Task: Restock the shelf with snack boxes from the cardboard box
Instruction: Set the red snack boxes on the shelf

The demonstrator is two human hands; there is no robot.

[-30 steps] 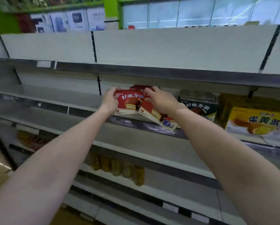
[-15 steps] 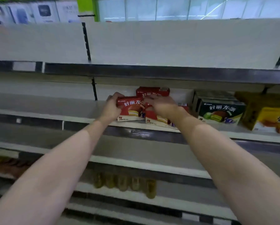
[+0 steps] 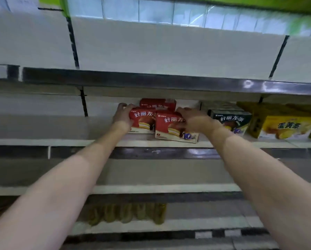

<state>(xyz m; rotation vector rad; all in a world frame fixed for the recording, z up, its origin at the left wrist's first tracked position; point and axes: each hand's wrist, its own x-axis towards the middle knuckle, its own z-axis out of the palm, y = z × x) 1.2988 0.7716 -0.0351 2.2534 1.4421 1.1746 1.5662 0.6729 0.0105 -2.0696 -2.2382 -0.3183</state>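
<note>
Step in hand: seating 2 red snack boxes on the shelf (image 3: 104,142) at frame center, placement nearly done by the look of it. Left hand (image 3: 122,117) grasps the left red box (image 3: 142,121) by its left end, fingers curled over the top left corner. Right hand (image 3: 192,120) grasps the right red box (image 3: 171,126) at its upper right, fingers wrapped over the top edge and covering part of the print. Both boxes look to rest on the shelf board, front faces out, the right box nearer the front lip and overlapping the left box's right side, so the pair is not flush. A 3rd red box (image 3: 158,104) stands behind them, just above in the frame, untouched. To the right sit a dark green box (image 3: 230,120) near the right wrist and a yellow box (image 3: 288,126) at the far right edge. Cardboard box not in view. Next move probably: push the 2 boxes back and square them side by side, keep the right wrist off the green box, then let go and return for more stock. Lower shelf, bottom center, holds blurred yellowish jars (image 3: 126,212).
</note>
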